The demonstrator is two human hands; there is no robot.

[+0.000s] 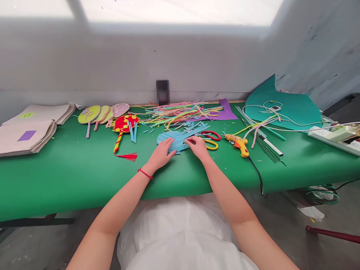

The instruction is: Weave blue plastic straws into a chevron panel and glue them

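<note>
A roundish panel of light-blue pipe cleaners (178, 140), laid side by side, lies on the green table in front of me. My left hand (163, 152) rests flat on its left part with the fingers stretched out. At the panel's right side my right hand (198, 147) has thumb and forefinger pinched together on a blue pipe cleaner; the fingertips are partly hidden. Loose blue ends stick out toward the upper right. Just beyond my right hand are scissors (212, 144) with one red and one yellow handle, their blades covered by the blue strips.
Loose coloured pipe cleaners (182, 113) are heaped at the back. Left are a red-and-yellow fan (126, 124) with a tassel, several pale fans (89, 114) and cloth-like books (21, 134). Right are a yellow glue gun (239, 143), a corded power strip (337, 139) and a teal sheet (289, 110).
</note>
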